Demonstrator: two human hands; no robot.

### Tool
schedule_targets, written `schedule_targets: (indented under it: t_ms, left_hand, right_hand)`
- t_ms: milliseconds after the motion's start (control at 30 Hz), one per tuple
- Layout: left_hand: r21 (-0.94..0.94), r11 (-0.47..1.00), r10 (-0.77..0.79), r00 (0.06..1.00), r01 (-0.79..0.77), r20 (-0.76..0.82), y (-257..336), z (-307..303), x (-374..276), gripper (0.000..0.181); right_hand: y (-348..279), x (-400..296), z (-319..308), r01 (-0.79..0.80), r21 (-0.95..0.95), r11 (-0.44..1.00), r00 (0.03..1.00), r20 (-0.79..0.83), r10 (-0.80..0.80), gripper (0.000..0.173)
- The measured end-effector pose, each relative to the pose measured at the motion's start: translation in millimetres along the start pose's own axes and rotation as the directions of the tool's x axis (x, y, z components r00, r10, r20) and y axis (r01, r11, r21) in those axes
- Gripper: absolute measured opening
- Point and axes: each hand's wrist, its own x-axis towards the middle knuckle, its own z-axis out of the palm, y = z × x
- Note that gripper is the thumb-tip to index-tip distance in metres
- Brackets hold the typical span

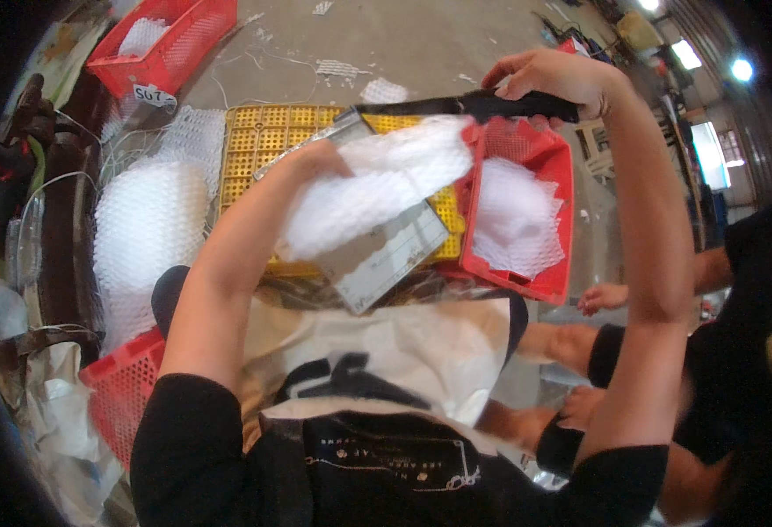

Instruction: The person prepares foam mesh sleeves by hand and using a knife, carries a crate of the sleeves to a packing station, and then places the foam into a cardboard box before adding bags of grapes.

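Note:
A paper guillotine cutter, with a grey ruled board, lies slanted across a yellow perforated plastic crate. White foam netting covers much of its board and looks blurred. My left hand is on the netting at its left side, fingers partly hidden, so its grip is unclear. Beyond the board, my right hand is closed around the black handle of the cutter's raised arm. To the right, a red plastic basket holds more white foam netting pieces.
A long pile of white foam netting lies at left, above a red basket. Another red basket with a label stands far left. Netting scraps litter the floor. Another person's hand and legs are close on the right.

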Motion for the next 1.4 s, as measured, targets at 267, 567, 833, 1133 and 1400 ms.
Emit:
schedule_targets:
  t_ms: [267,567,833,1133,1400]
  left_hand:
    - [-0.109,0.994,-0.029,0.999,0.026,-0.026,-23,2,45,0.053]
    - [0.744,0.633,0.535,0.815,-0.211,-0.224,-18,47,11,0.037]
    - [0.733,0.618,0.418,0.909,-0.284,0.001,-43,51,-25,0.092]
    - [0.851,0.493,0.471,0.878,-0.181,-0.086,-32,26,-4,0.077]
    - [0.783,0.598,0.365,0.928,-0.171,-0.076,-47,37,-9,0.082]
  right_hand:
    - [-1,-8,17,-0.02,0.054,0.998,0.999,-0.05,0.022,0.036]
    - [53,-19,56,-0.079,0.354,0.932,0.997,0.038,0.069,0.035]
    - [69,-58,154,-0.169,0.884,0.435,0.983,0.121,0.136,0.036]
    - [78,-27,194,-0.012,0.982,0.19,0.997,-0.002,0.074,0.011]
    - [58,-18,152,-0.193,0.928,0.32,0.975,0.145,0.166,0.017]
